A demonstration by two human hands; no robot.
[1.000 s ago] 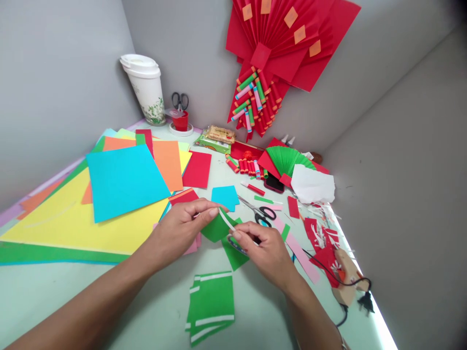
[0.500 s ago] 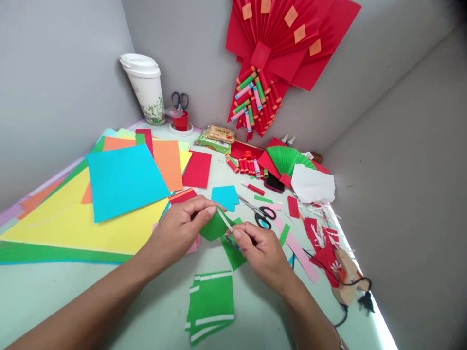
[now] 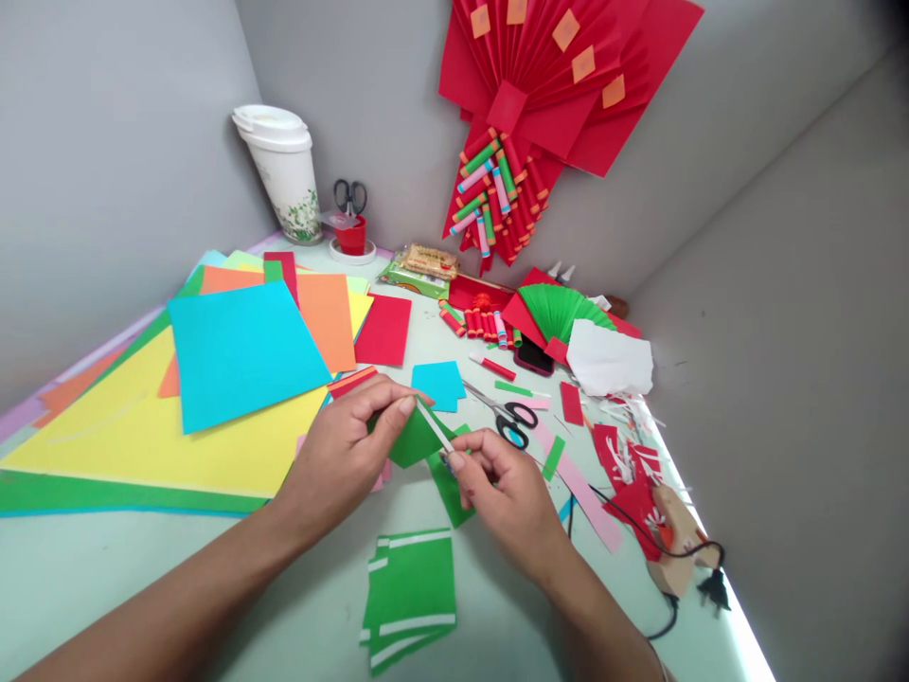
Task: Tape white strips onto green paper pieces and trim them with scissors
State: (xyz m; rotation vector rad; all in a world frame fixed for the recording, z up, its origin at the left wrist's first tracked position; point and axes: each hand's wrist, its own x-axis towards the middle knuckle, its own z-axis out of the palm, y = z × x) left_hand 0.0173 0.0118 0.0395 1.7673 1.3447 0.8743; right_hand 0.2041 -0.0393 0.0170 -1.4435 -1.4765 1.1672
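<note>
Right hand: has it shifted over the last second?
Yes, slightly: the right hand, pinching the green paper with the left hand, has slid leftward, away from the black-handled scissors, which lie unmoved.

The green piece [image 3: 416, 440] is thin matt paper with a white strip on one edge. The coloured sheets [image 3: 241, 350] are matt paper too. The scissors [image 3: 506, 414] have shiny metal blades and black plastic handles. The bench [image 3: 85, 587] looks smooth.

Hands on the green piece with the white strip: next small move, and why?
Probably peel the white strip off the green piece with the right hand: it pinches the strip's near end, and the left hand steadies the paper.
</note>
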